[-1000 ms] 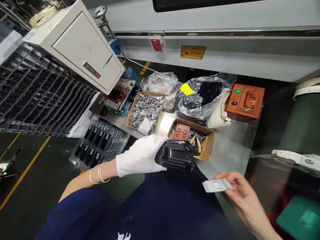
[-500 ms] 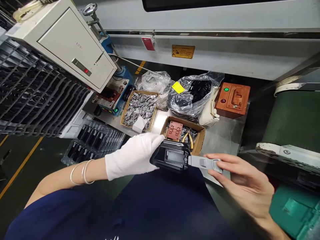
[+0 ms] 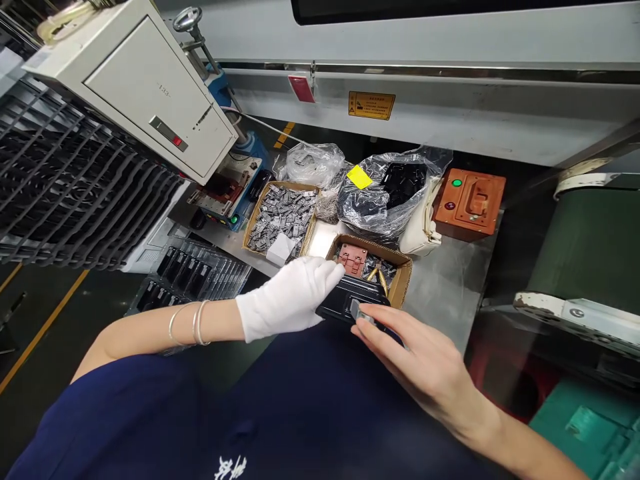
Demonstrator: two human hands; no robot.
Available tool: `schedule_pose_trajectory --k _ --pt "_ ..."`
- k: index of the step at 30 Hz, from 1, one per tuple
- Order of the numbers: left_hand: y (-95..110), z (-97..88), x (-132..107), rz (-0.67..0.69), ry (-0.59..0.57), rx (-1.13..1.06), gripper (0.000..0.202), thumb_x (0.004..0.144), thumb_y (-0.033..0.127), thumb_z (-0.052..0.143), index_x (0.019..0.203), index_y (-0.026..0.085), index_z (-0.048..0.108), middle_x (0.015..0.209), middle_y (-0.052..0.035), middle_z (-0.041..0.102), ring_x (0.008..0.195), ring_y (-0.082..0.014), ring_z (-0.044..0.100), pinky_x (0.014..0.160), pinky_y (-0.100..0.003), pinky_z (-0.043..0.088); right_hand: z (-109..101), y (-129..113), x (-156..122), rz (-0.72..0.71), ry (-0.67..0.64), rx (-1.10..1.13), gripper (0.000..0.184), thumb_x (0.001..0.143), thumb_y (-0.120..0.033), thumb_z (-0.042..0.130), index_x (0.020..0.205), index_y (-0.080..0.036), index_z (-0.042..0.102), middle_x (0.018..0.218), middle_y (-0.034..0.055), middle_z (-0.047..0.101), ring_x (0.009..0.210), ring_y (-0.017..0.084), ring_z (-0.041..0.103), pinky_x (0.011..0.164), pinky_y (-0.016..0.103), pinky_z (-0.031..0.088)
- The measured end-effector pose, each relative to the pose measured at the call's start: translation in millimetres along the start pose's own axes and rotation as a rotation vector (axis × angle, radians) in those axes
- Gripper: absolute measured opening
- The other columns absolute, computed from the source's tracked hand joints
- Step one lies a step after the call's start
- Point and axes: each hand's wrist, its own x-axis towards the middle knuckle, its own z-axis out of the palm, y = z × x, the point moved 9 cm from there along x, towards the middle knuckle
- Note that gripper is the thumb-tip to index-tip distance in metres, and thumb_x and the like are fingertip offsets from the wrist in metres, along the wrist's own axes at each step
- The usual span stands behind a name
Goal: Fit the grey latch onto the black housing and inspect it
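While the gloved left hand [image 3: 287, 300] grips the rigid black housing [image 3: 350, 303] by its edge, the bare right hand [image 3: 425, 367] pinches a small, likely light metal clip [image 3: 356, 311] against it.

A: Left hand [image 3: 287, 303], white glove, grips the black plastic housing [image 3: 350, 300] from its left side, over the lap.

B: Right hand [image 3: 423, 363]?

A: Bare. Fingertips press a small grey metal clip [image 3: 356, 309] against the housing's near edge.

B: Behind it?

A: Open cardboard box [image 3: 400, 283] just beyond the housing, with a reddish-brown block [image 3: 353, 258] and yellow-handled pliers [image 3: 381, 278] inside. Further left, another box of grey metal clips [image 3: 281, 217].

B: Back of the table?

A: Clear bag of black parts [image 3: 393, 193] with a yellow tag, beside an orange control box [image 3: 470, 200] with a green button.
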Motion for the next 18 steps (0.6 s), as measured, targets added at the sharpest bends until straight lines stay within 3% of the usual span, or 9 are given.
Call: schedule_pose_trajectory --k 4,8,13,15,17,18 --pt "-2 12.0 3 0.025 -0.055 0.055 0.056 0.087 0.021 0.070 0.135 0.003 0.047 0.125 -0.0204 0.063 0.112 -0.0372 0.063 0.097 -0.050 0.055 11 1 6 0.008 0.030 0.012 0.013 0.101 -0.002 0.065 0.111 -0.009 0.069 0.106 0.0167 0.078 0.101 0.025 0.078 0.096 0.032 0.065" --pt "-10 3.3 0 0.001 0.084 -0.008 0.033 0.095 0.025 0.061 0.123 0.009 0.052 0.115 -0.0151 0.067 0.103 -0.0302 0.065 0.092 -0.043 0.057 11 18 -2 0.098 0.124 0.071 0.013 0.100 -0.007 0.071 0.112 -0.014 0.069 0.107 0.0135 0.080 0.111 0.024 0.076 0.095 0.034 0.064" --pt "-10 -5.8 -9 0.010 0.218 0.005 0.039 0.089 0.022 0.067 0.122 0.010 0.051 0.114 -0.0137 0.068 0.100 -0.0291 0.068 0.088 -0.041 0.060 14 32 -24 0.143 0.281 -0.032 0.003 0.102 -0.020 0.074 0.103 -0.021 0.071 0.107 0.0059 0.082 0.123 0.026 0.072 0.124 0.043 0.041" --pt "-10 -6.1 -11 0.018 0.263 0.022 0.047 0.089 0.023 0.070 0.128 0.008 0.049 0.118 -0.0149 0.068 0.104 -0.0295 0.068 0.092 -0.041 0.060 17 52 -35 0.335 0.375 0.131 0.017 0.096 -0.019 0.080 0.111 -0.024 0.072 0.123 0.0052 0.079 0.133 0.023 0.066 0.127 0.041 0.037" --pt "-12 -6.9 -12 0.024 0.333 0.116 0.053 0.090 0.019 0.069 0.135 0.004 0.045 0.117 -0.0162 0.068 0.105 -0.0314 0.068 0.095 -0.045 0.059 40 85 -51 0.723 0.371 0.471 0.040 0.090 -0.028 0.086 0.127 -0.028 0.069 0.137 0.0059 0.073 0.133 0.024 0.065 0.121 0.041 0.046" --pt "-12 -6.3 -12 0.030 0.361 0.185 0.054 0.090 0.015 0.067 0.137 0.002 0.044 0.115 -0.0171 0.069 0.104 -0.0325 0.068 0.095 -0.047 0.059 60 95 -59 0.907 0.302 0.658 0.046 0.089 -0.037 0.087 0.130 -0.027 0.069 0.137 0.0082 0.072 0.128 0.026 0.069 0.114 0.041 0.052"
